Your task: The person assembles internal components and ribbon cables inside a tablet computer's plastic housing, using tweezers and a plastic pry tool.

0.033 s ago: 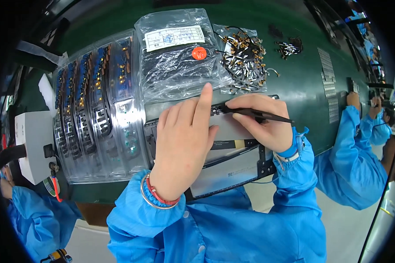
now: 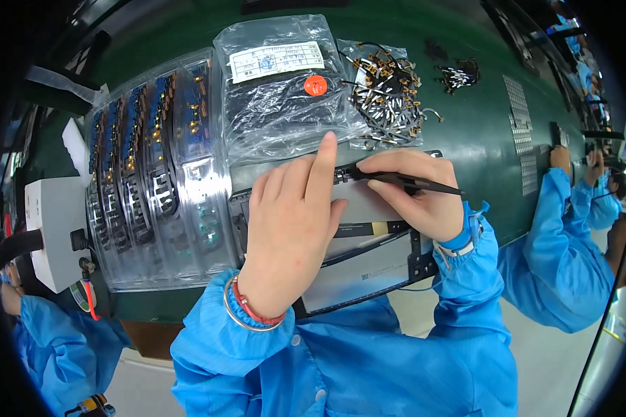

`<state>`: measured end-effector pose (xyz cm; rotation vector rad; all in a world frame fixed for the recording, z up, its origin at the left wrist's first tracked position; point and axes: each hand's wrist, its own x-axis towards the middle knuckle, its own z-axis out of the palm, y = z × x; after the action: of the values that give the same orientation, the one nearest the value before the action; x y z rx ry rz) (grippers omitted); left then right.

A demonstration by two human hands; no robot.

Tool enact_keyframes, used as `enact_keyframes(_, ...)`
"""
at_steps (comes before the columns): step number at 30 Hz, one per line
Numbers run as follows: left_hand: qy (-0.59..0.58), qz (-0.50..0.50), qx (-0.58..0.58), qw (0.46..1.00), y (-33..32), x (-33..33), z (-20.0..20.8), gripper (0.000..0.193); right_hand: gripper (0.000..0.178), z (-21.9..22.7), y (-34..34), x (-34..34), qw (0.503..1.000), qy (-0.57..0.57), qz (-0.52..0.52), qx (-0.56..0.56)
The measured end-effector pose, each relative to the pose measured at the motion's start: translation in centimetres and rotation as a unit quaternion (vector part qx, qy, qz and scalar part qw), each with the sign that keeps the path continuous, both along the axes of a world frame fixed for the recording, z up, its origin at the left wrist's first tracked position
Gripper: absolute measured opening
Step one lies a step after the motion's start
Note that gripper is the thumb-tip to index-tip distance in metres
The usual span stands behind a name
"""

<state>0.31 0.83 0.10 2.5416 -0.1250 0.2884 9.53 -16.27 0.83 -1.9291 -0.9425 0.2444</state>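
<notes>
My right hand [image 2: 421,194] pinches black tweezers [image 2: 428,184]. Their tips are at the far edge of a flat black-framed electronic panel [image 2: 368,201] with a silver inner face, where small dark parts sit; my fingers partly hide the tips. My left hand [image 2: 292,215] lies flat over the panel's left part, fingers stretched, the index finger pointing away past the far edge and the thumb apart. A second silver panel [image 2: 362,274] with a black rim lies nearer to me, and a black strip runs between the two.
Beyond the panel lies a clear plastic bag [image 2: 285,132] with black contents and a label. To its right is a bag of small cables [image 2: 386,104], then a small cable pile [image 2: 459,75]. A clear tray [image 2: 181,267] of flex parts and a white box [image 2: 52,233] stand left. Co-workers' blue sleeves [image 2: 549,257] flank me.
</notes>
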Motion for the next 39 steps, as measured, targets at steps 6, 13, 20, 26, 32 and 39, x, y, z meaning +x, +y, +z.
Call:
enact_keyframes(6,-0.017,0.007,-0.010,1.000,0.0,-0.2,-0.1,0.070,0.021,0.2,-0.2,-0.4,1.000,-0.005,-0.004,0.006)
enact_keyframes(13,-0.008,0.002,-0.051,0.999,0.1,-0.8,0.1,0.069,0.021,0.0,-0.5,-0.5,1.000,0.000,-0.009,0.028)
enact_keyframes(20,-0.032,0.013,-0.041,0.999,-0.2,-1.3,0.0,0.067,0.019,0.1,-0.3,-0.3,1.000,-0.001,-0.005,0.003)
enact_keyframes(26,-0.033,0.013,-0.048,0.998,-0.2,-1.3,-0.1,0.066,0.020,0.2,-0.4,-0.5,1.000,-0.004,-0.011,-0.004)
enact_keyframes(32,-0.016,0.017,-0.059,0.998,0.2,-2.5,0.9,0.063,0.020,0.2,-0.5,-0.5,0.999,0.016,0.004,0.031)
enact_keyframes(39,-0.055,0.063,-0.090,0.992,0.9,-12.0,1.5,0.037,0.020,0.2,-0.5,-0.2,1.000,-0.024,0.006,-0.002)
